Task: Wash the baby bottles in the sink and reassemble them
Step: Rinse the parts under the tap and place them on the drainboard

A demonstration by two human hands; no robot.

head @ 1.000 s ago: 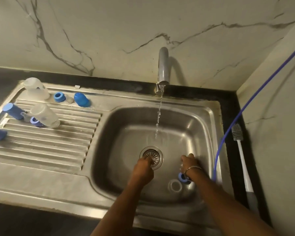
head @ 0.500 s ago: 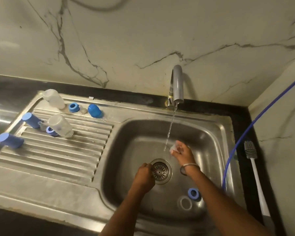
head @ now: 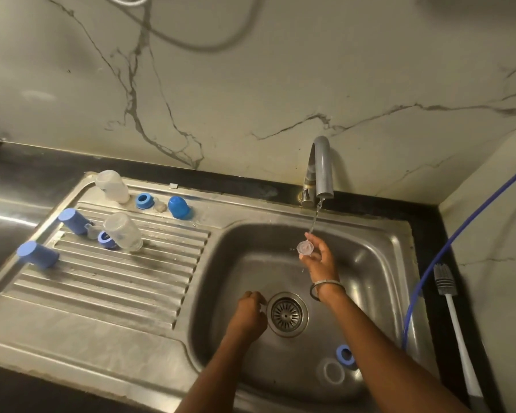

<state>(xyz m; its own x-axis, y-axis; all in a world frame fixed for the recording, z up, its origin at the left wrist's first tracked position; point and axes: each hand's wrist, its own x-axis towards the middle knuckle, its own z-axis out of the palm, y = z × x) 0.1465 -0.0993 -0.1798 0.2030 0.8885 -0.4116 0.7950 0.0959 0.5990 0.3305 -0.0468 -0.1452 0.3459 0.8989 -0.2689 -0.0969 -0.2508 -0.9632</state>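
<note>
A clear teat (head: 305, 247) sits pinched under the water stream, over the basin. On the basin floor lie a blue ring (head: 345, 355) and a clear bottle (head: 330, 372), mouth up. On the drainboard: two clear bottles (head: 112, 186) (head: 123, 231), three blue caps (head: 73, 221) (head: 38, 254) (head: 179, 207), and two blue rings (head: 144, 201) (head: 107, 239).

Right hand (head: 320, 257) is raised at arm's length with a small clear part pinched between thumb and fingertips, a bangle worn at the wrist, while left hand (head: 249, 315) is held lower with fingers curled into a loose fist, both forearms extended forward.
</note>
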